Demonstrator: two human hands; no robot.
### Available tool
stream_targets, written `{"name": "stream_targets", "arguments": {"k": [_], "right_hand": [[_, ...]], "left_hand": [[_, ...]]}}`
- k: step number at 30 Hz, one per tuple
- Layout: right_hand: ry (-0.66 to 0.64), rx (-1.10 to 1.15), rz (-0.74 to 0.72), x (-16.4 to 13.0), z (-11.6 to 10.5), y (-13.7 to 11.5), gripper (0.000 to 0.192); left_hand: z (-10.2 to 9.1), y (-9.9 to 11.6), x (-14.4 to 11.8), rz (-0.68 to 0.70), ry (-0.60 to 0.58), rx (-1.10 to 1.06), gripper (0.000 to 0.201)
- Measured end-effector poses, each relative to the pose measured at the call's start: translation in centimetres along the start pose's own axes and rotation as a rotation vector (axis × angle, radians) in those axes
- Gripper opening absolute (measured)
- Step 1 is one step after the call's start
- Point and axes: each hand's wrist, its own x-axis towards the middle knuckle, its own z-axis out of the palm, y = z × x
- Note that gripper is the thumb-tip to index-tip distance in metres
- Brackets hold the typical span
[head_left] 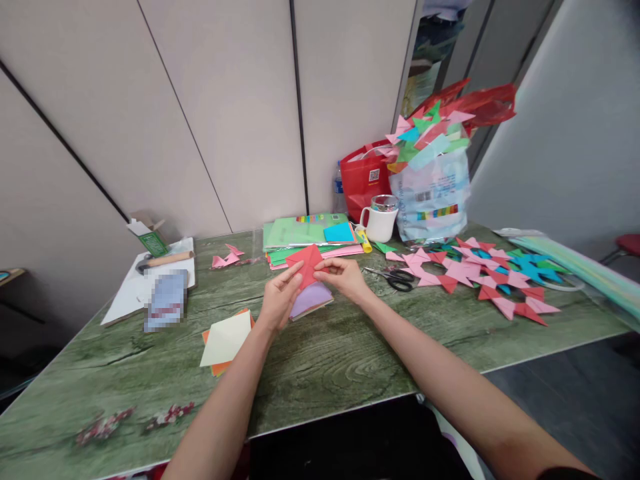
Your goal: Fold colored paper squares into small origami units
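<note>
A square of red origami paper [311, 257] with crease lines is held up between my two hands, one corner pointing away from me. My left hand [281, 293] pinches its near left edge, and my right hand [345, 277] pinches the right edge. Below the red paper lies a stack of purple paper [311, 300], partly covered by it. Beside my left forearm is a pile of cream and orange paper squares [227, 339].
Black-handled scissors [400, 279] lie right of my hands, near many folded paper pieces [465, 267]. Behind are green paper packs [300, 232], a white mug [383, 223], a red bag [363, 180] and a stuffed plastic bag [433, 193]. A white board [125, 293] lies left.
</note>
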Motion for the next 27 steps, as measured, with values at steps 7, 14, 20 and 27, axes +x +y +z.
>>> {"name": "stream_targets", "arguments": {"k": [7, 14, 20, 27], "right_hand": [[-0.003, -0.006, -0.002, -0.1, 0.1, -0.1, 0.025], [-0.009, -0.007, -0.001, -0.1, 0.2, -0.3, 0.025], [-0.006, 0.01, 0.015, -0.1, 0.2, -0.4, 0.025], [0.004, -0.024, -0.022, -0.1, 0.3, -0.3, 0.024]], "left_hand": [[-0.3, -0.5, 0.0, 0.049, 0.005, 0.174, 0.058], [-0.7, -0.9, 0.2, 0.027, -0.014, 0.172, 0.055], [-0.7, -1.2, 0.2, 0.043, 0.003, 0.169, 0.049], [-0.1, -0.8, -0.1, 0.059, 0.053, 0.208, 0.052]]}}
